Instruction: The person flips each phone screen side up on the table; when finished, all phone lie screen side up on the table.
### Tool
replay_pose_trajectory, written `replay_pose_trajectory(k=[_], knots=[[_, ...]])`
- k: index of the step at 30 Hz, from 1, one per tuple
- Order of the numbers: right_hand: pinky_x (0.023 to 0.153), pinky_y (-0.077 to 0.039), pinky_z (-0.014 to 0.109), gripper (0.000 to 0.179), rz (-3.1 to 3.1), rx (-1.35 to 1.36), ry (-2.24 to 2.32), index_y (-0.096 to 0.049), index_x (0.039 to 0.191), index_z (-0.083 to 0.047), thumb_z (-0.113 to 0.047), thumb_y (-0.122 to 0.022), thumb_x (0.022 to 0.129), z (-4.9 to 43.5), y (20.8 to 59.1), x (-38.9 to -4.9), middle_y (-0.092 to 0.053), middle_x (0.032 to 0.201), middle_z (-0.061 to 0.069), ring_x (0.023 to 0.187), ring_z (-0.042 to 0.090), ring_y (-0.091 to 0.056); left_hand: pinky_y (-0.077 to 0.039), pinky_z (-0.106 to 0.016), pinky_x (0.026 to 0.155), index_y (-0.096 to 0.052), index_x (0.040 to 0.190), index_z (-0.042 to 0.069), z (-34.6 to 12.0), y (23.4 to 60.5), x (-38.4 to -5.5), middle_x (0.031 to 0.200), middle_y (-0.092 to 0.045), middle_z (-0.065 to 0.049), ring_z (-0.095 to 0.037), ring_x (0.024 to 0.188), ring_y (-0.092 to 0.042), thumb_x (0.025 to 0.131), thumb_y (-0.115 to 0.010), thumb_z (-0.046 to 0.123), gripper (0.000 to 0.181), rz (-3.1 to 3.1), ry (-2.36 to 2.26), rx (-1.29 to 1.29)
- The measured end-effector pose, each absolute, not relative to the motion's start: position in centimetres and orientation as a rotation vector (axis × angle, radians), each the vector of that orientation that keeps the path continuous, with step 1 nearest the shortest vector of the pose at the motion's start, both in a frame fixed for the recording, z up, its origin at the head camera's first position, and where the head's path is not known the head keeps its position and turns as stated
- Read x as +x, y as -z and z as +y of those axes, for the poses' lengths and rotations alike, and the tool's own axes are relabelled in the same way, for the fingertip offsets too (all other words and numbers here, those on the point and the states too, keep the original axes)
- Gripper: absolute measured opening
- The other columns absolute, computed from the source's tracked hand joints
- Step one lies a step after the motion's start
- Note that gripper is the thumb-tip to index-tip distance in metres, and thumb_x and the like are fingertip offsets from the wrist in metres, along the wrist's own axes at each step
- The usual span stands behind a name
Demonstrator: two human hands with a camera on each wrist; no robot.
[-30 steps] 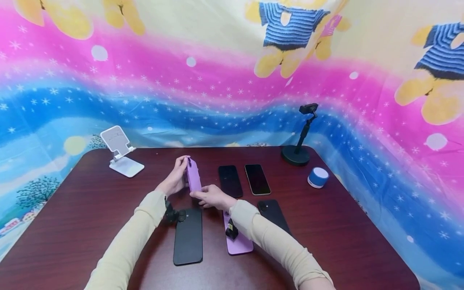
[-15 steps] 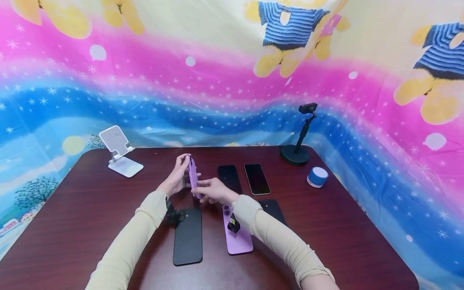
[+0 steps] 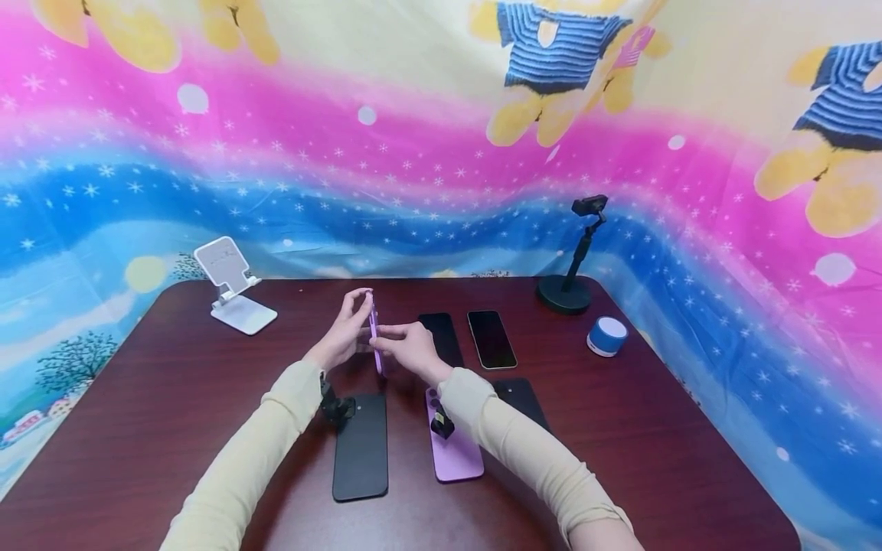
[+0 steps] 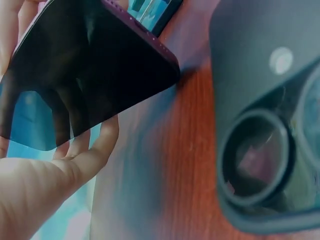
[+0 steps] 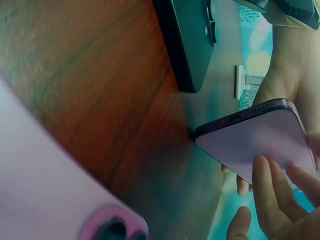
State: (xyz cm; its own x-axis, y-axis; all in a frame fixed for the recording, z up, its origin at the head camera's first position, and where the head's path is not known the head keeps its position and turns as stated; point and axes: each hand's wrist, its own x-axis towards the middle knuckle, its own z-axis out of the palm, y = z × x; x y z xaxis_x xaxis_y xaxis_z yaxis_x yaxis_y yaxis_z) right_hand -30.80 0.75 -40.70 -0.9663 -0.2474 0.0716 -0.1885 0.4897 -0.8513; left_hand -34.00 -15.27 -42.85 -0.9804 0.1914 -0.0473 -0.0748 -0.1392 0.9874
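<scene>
A purple smartphone (image 3: pixel 378 363) stands upright between my hands, nearly edge-on in the head view. My left hand (image 3: pixel 347 337) grips it from the left, fingers up at its top end. From the right, my right hand (image 3: pixel 413 350) pinches its near edge. The left wrist view shows the dark screen (image 4: pixel 110 60), with left-hand fingers around its side. In the right wrist view, right-hand fingers (image 5: pixel 265 185) lie on the purple back. Below the hands lie a black phone (image 3: pixel 360 451), camera side up, and a second purple phone (image 3: pixel 459 457), partly under the right wrist camera.
Two dark phones (image 3: pixel 441 333) lie screen up behind the right hand. Another black phone (image 3: pixel 525 402) is partly hidden by the right sleeve. A white folding stand (image 3: pixel 237 295), a black stand (image 3: pixel 565 291) and a blue-white cylinder (image 3: pixel 606 337) are farther back on the table.
The held phone has turned from showing its purple back to nearly edge-on, moving slightly right. The right hand has shifted from its lower corner up along its edge.
</scene>
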Motion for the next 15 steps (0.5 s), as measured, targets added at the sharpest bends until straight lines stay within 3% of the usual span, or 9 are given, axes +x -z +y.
replay_pose_trajectory(k=[5,9,15], knots=[[0.078,-0.052,0.026,0.030,2.780,-0.404,1.456,-0.073,0.112,-0.018,-0.030,-0.072,0.085,0.9,40.3,-31.0,-0.075,0.092,0.003,0.095,0.015,-0.069,-0.051,-0.053,0.087,-0.016,0.151,0.031,-15.5,43.1,-33.9,0.145,-0.025,-0.022,-0.036,0.113,-0.055,0.100,-0.039,0.045,0.057,1.960,-2.206,0.186],[0.084,-0.052,0.030,0.028,2.800,-0.380,1.433,-0.073,0.111,-0.016,-0.027,-0.071,0.086,1.2,40.1,-31.3,-0.074,0.100,0.005,0.103,0.018,-0.067,-0.046,-0.059,0.094,-0.012,0.154,0.028,-15.9,43.4,-33.9,0.148,-0.022,-0.029,-0.041,0.119,-0.051,0.103,-0.037,0.038,0.058,1.991,-2.165,0.222],[0.092,-0.051,0.035,0.029,2.711,-0.308,1.451,-0.071,0.116,-0.008,-0.020,-0.067,0.089,1.9,40.3,-31.9,-0.074,0.096,0.011,0.087,0.020,-0.072,-0.043,-0.055,0.100,-0.009,0.155,0.011,-16.4,43.6,-33.7,0.151,-0.020,-0.030,-0.046,0.130,-0.039,0.104,-0.039,0.015,0.059,2.022,-2.129,0.124]])
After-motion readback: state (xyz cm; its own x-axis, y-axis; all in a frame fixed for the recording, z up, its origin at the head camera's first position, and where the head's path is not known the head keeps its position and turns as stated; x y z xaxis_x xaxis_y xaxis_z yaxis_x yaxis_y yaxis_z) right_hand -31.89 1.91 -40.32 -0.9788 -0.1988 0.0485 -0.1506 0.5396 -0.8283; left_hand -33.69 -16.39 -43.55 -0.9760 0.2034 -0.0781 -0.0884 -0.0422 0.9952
